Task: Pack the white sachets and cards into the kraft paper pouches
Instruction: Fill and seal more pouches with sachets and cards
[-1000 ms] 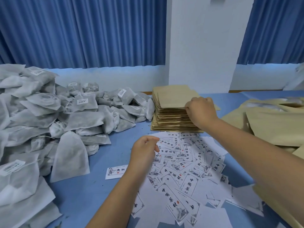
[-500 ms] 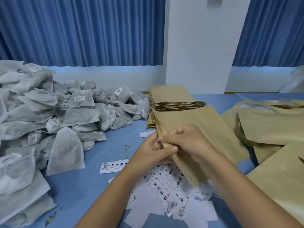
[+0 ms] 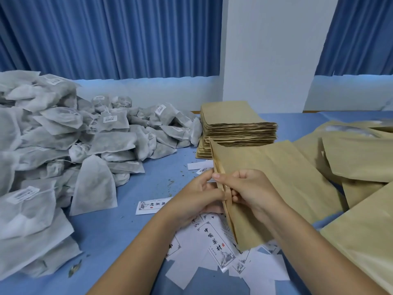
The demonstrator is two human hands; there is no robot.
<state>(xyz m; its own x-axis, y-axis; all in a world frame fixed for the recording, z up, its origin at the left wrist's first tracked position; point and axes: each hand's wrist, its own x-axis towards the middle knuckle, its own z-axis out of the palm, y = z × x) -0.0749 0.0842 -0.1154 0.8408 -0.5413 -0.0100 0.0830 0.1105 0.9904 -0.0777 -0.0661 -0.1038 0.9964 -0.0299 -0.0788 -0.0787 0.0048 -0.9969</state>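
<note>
Blue tabletop (image 3: pixel 119 231) bears cards (image 3: pixel 219 243) just below the left hand (image 3: pixel 197 199) and right hand (image 3: pixel 251 192), both pinching the kraft pouch (image 3: pixel 276 184) at its near mouth, its length running away rightward.

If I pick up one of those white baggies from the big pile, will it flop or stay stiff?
Probably floppy: the white sachets look like thin cloth, sagging and creased in the pile. Likely light, since those underneath aren't squashed flat. Hardly slippery, I'd guess: the cloth looks matte.
</note>
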